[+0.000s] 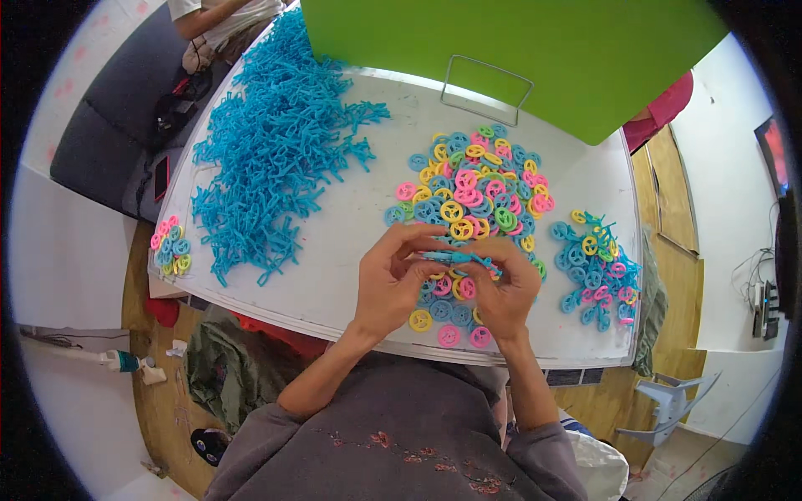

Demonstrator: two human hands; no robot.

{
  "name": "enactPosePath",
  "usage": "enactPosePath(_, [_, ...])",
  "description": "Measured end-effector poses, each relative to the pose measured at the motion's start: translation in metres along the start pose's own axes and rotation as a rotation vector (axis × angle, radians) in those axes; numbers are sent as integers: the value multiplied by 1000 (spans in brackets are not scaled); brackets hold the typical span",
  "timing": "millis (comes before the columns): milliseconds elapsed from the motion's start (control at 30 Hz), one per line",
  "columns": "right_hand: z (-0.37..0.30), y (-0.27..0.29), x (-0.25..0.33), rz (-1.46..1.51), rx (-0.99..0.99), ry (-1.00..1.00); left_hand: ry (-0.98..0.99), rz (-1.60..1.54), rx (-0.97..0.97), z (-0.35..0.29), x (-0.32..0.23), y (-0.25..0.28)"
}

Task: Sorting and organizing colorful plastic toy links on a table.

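Note:
Both hands meet above the near middle of the white table (pixel 347 242). My left hand (pixel 391 282) pinches one end of a small blue plastic piece (pixel 451 257). My right hand (pixel 508 288) has its fingers closed on the other end, where a blue prong sticks out. Fingers partly cover the piece, so I cannot tell whether a wheel is fitted to it. Under and beyond my hands spreads a pile of small plastic wheels (pixel 464 188) in pink, yellow, blue and green.
A large heap of blue forked plastic pieces (pixel 267 134) covers the table's left. At the right edge lie blue pieces with wheels on them (pixel 597 271). Several wheels (pixel 171 246) sit at the left edge. A green panel (pixel 518 50) stands at the back; another person (pixel 225 21) is at far left.

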State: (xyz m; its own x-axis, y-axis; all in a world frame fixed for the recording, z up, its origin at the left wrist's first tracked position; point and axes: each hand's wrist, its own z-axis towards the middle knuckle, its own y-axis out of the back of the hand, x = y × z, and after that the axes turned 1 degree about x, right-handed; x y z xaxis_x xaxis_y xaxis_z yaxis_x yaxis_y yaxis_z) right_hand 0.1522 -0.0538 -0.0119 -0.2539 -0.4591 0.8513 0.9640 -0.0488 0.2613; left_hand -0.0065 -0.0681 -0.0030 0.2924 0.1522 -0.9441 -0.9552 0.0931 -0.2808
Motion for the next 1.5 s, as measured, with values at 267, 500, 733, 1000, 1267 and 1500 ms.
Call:
enactPosePath(267, [2,4,19,38,117,116,-314,257,26,-4,-3,1])
enactPosePath(500, [-1,5,15,85,76,90,-398,468,-2,-5,3,-1])
enactPosePath(733, [1,-11,11,-16,-95,-120,-315,454,-217,-9,5,-4])
enactPosePath(1000, [-17,-5,17,392,-120,-535,-754,783,6,-18,26,-13])
enactPosePath(1267, [-1,7,7,472,-87,-469,-193,1067,-181,32,17,54])
enactPosePath(1500, [2,5,9,514,-97,-493,-59,1061,-87,37,26,65])
